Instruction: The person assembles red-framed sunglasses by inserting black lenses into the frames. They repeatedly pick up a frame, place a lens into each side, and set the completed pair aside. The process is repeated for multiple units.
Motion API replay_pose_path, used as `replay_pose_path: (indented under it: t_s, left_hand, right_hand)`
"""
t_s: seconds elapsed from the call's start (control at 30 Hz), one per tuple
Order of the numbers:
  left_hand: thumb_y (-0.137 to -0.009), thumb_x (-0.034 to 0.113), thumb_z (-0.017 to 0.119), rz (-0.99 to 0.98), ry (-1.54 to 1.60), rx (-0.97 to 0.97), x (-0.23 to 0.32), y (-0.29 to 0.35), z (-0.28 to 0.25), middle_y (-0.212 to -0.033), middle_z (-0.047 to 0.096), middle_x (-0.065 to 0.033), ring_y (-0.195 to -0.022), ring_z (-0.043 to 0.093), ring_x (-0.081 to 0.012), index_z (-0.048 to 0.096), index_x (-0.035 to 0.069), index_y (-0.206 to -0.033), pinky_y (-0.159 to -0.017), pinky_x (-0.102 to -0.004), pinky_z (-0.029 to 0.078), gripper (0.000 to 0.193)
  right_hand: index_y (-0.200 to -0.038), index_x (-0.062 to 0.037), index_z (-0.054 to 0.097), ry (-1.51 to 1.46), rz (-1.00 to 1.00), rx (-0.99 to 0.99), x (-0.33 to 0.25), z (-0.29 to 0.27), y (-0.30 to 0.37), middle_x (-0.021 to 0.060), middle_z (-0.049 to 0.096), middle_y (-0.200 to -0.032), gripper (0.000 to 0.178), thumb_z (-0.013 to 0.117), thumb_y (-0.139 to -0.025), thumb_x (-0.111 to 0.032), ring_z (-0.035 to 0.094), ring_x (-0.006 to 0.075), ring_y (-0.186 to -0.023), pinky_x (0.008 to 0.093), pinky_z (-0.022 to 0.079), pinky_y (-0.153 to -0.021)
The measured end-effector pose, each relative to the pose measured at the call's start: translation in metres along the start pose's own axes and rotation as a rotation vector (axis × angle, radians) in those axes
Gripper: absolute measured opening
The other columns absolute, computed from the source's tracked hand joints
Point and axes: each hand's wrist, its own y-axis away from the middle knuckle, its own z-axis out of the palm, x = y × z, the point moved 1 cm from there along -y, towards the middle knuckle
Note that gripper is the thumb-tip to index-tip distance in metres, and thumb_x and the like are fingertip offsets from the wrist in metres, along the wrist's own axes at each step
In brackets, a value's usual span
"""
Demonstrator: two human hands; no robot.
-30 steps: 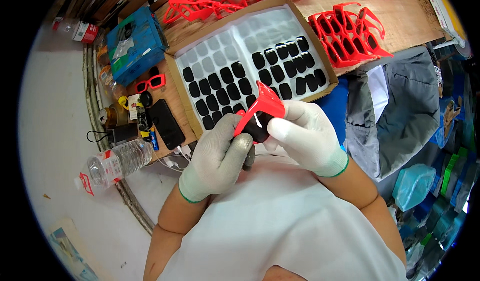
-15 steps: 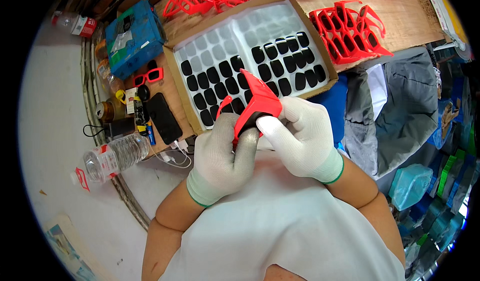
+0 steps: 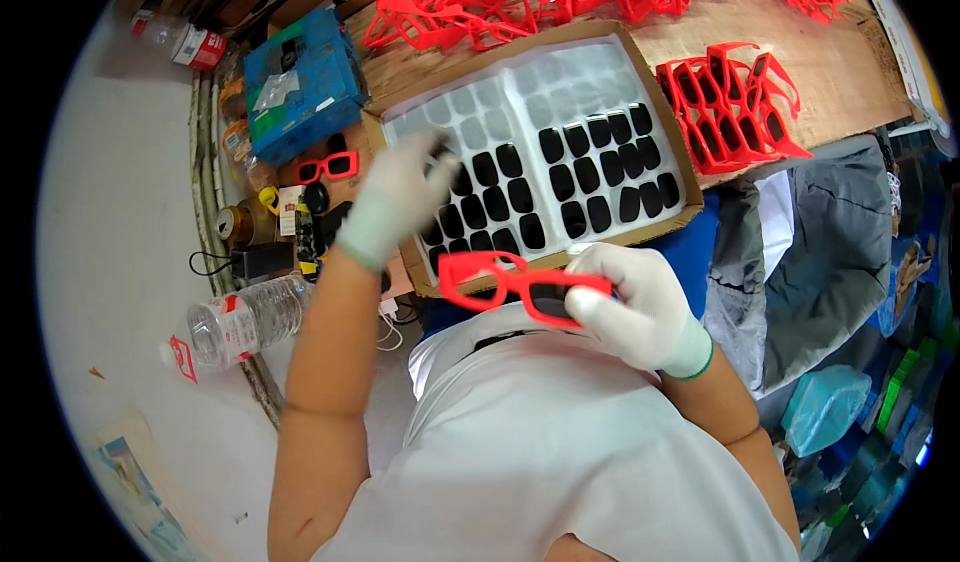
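Two gloved hands work apart: nearest, the right hand [image 3: 640, 312] pinches a red glasses frame [image 3: 510, 282], its long axis running 9 to 3 o'clock. At 11 o'clock, the left hand [image 3: 400, 197], blurred, grip unclear, touches dark lenses [image 3: 500, 202] in the tray [image 3: 560, 62].

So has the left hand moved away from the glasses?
Yes. The left hand has left the red glasses frame and gone forward over the lens tray; the right hand keeps the frame.
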Motion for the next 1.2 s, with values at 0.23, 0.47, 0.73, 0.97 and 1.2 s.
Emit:
replay_pose_path:
  t_s: [0.23, 0.47, 0.73, 0.97, 1.2]
  left_hand:
    - [-0.087, 0.007, 0.06, -0.455, -0.704, -0.3, -0.05, -0.046, 0.027, -0.13, 0.062, -0.022, -0.115, 0.065, -0.0388, 0.062, 0.003, -0.121, -0.095, -0.0475, 0.054, 0.035]
    - [-0.09, 0.01, 0.059, -0.22, -0.601, -0.083, -0.045, -0.026, 0.015, -0.114, 0.065, -0.0224, -0.11, 0.065, -0.0381, 0.067, 0.003, -0.109, -0.089, -0.0472, 0.054, 0.022]
    - [-0.087, -0.005, 0.065, -0.228, 0.968, -0.214, 0.081, 0.069, -0.008, -0.092, 0.067, -0.0104, -0.078, 0.068, -0.0164, 0.059, -0.004, -0.108, -0.067, -0.0266, 0.054, 0.022]
    - [-0.089, 0.004, 0.068, -0.125, 1.293, -0.148, 0.079, 0.083, 0.018, -0.096, 0.068, -0.0111, -0.076, 0.065, -0.0141, 0.057, -0.002, -0.117, -0.068, -0.0256, 0.054, 0.03]
    - [-0.095, 0.011, 0.061, -0.194, 1.298, -0.29, 0.082, 0.089, 0.019, -0.093, 0.065, -0.0045, -0.077, 0.056, -0.0087, 0.062, -0.002, -0.115, -0.07, -0.0258, 0.047, 0.024]
  right_hand:
    - [-0.148, 0.0058, 0.032, -0.778, 0.1, 0.076, -0.014, 0.002, -0.005, 0.0139, 0.06, -0.124, 0.056, 0.05, -0.098, -0.008, 0.061, 0.0207, -0.118, 0.0347, 0.05, -0.1]
    - [-0.151, 0.004, 0.03, -0.692, 0.042, 0.077, -0.009, -0.002, -0.01, 0.0155, 0.059, -0.131, 0.059, 0.049, -0.096, -0.005, 0.061, 0.022, -0.12, 0.0382, 0.048, -0.105]
    - [-0.142, -0.0013, 0.035, -0.112, -0.099, 0.098, 0.002, 0.018, -0.009, 0.0112, 0.062, -0.108, 0.056, 0.047, -0.088, 0.005, 0.065, 0.0143, -0.088, 0.032, 0.053, -0.084]
    - [-0.112, 0.0019, 0.059, -0.21, 0.0, 0.136, -0.007, 0.026, -0.001, 0.0095, 0.07, -0.089, 0.02, 0.058, -0.096, -0.011, 0.067, 0.0121, -0.081, 0.0289, 0.053, -0.077]
    - [-0.114, 0.0024, 0.057, -0.425, 0.011, 0.041, 0.003, 0.03, 0.002, 0.0047, 0.064, -0.093, 0.021, 0.048, -0.1, -0.01, 0.061, 0.0109, -0.091, 0.0277, 0.049, -0.086]
